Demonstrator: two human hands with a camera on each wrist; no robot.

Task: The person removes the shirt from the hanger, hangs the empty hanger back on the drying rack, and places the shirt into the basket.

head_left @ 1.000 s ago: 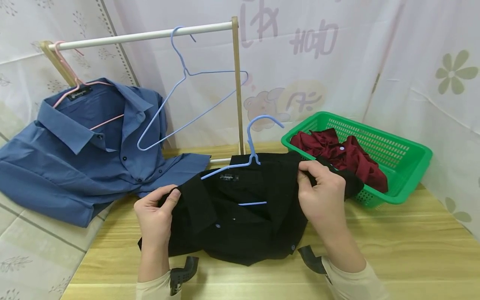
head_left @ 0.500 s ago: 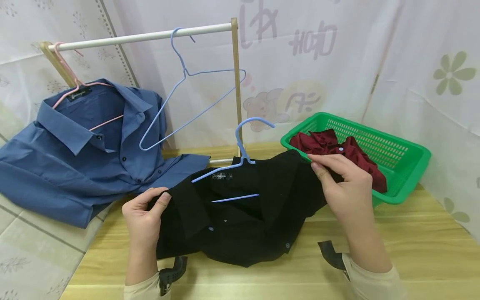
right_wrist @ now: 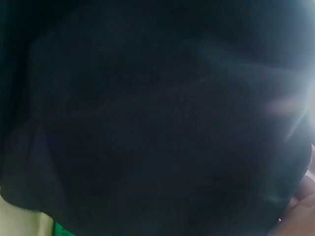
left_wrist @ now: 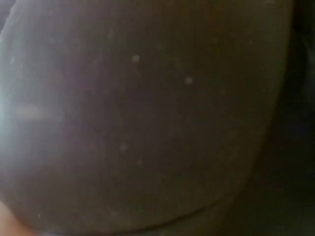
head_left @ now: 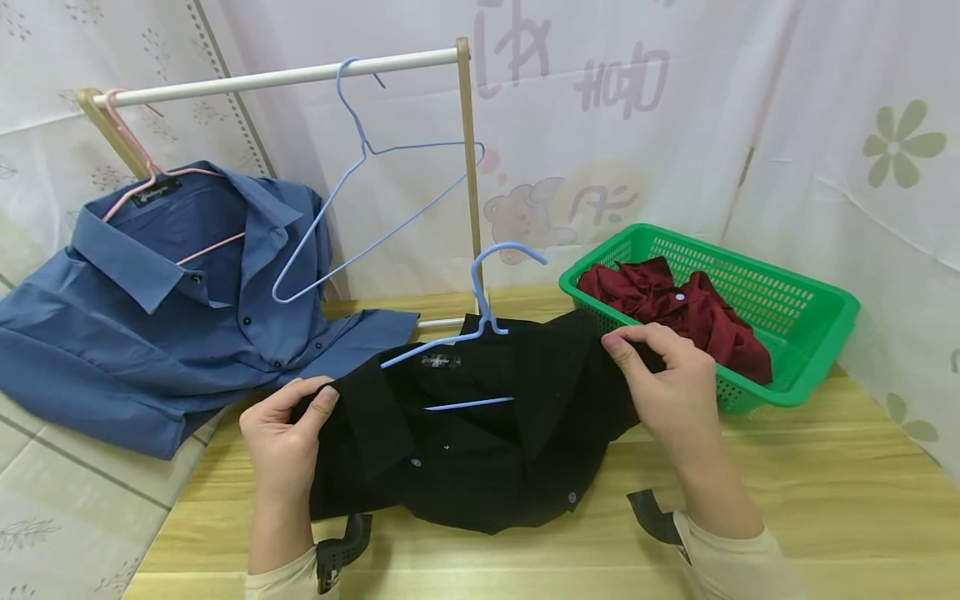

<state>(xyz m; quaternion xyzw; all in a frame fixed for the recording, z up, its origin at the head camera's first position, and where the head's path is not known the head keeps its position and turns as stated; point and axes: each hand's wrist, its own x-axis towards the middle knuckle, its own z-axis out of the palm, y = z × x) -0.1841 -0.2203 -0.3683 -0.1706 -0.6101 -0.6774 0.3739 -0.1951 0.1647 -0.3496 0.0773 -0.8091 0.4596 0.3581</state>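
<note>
A black shirt (head_left: 480, 467) with an open collar is spread over the wooden table, held at both shoulders. Inside it sits a light blue hanger (head_left: 481, 292), its hook standing up above the collar and its lower bar showing in the neck opening. My left hand (head_left: 285, 429) pinches the shirt's shoulder on the left between thumb and fingers. The opposite shoulder is pinched by my right hand (head_left: 671, 379), close in front of the basket. Dark cloth (left_wrist: 147, 123) fills the left wrist view, and black fabric (right_wrist: 162, 137) covers most of the right wrist view.
At the left, a blue shirt (head_left: 172, 333) hangs on a pink hanger (head_left: 127, 137) from a rack (head_left: 277, 79). Another blue hanger (head_left: 365, 150) hangs bare on the same bar. A green basket (head_left: 817, 333) with a dark red garment (head_left: 712, 321) stands at the right back.
Compared with one second ago, my left hand is farther left and my right hand farther right, stretching the shirt's shoulders. In the last half second the right hand came slightly back inward and down.
</note>
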